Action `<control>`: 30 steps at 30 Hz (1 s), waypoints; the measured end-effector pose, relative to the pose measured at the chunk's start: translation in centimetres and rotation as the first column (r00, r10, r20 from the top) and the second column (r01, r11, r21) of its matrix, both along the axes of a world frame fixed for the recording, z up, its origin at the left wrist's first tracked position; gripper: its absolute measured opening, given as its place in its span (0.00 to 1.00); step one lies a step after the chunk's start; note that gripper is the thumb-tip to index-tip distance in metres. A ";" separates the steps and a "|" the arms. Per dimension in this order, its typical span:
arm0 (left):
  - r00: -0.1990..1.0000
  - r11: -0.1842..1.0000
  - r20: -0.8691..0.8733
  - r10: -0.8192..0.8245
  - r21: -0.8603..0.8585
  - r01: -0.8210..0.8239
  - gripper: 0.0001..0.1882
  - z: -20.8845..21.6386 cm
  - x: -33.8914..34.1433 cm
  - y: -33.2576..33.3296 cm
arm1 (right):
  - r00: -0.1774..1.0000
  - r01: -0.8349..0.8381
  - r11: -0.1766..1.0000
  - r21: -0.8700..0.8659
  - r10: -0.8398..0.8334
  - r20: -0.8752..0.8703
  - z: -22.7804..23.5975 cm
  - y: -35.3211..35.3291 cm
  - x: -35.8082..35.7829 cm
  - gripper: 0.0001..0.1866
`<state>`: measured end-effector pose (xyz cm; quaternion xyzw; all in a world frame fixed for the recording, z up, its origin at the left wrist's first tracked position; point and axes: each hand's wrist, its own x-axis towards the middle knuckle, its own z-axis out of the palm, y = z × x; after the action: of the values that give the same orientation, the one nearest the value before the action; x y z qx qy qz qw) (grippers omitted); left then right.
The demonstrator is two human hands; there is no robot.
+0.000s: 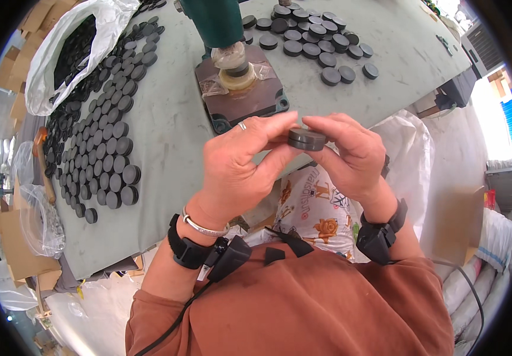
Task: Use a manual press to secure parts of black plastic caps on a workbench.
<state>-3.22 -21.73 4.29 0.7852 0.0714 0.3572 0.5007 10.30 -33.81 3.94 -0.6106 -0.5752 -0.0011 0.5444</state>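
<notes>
In front of my chest, a small round dark grey disc-shaped piece (307,140) with a seam around its side is pinched between both hands. The thumb and fingers of my left hand (238,155) close on its left side. My right hand (351,148) grips it from the right, thumb below and fingers above. Just beyond the hands stands a green bench press (215,24) on a dark square base (220,104). Under its head, a dark round piece (238,69) sits on a yellowish ring-shaped seat (236,82).
Rows of dark discs (109,147) cover the left of the grey-green table (167,148), beside a white plastic bag (41,89) of black parts. More discs (312,47) lie at the far right. A brown-handled tool (42,148) rests at the left edge.
</notes>
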 end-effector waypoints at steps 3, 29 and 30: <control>0.999 0.968 -0.012 -0.032 0.250 0.034 0.16 0.3 -0.1 0.6 | 0.996 -0.023 0.999 -0.038 0.026 0.086 -0.3 -0.1 0.5 0.18; 0.991 0.990 -0.120 -0.064 -0.130 0.048 0.21 -1.7 -0.1 -0.3 | 0.629 -0.197 0.963 -0.185 -0.021 -0.777 -0.4 0.0 -2.3 0.14; 0.990 0.990 -0.121 -0.066 -0.131 0.050 0.21 -1.8 -0.1 -0.4 | 0.639 -0.167 0.966 -0.196 -0.045 -0.768 -0.5 0.1 -2.5 0.14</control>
<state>-3.29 -22.16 2.50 0.7741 0.1026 0.2870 0.5548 7.84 -33.76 3.48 -0.5964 -0.3062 0.3481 0.6553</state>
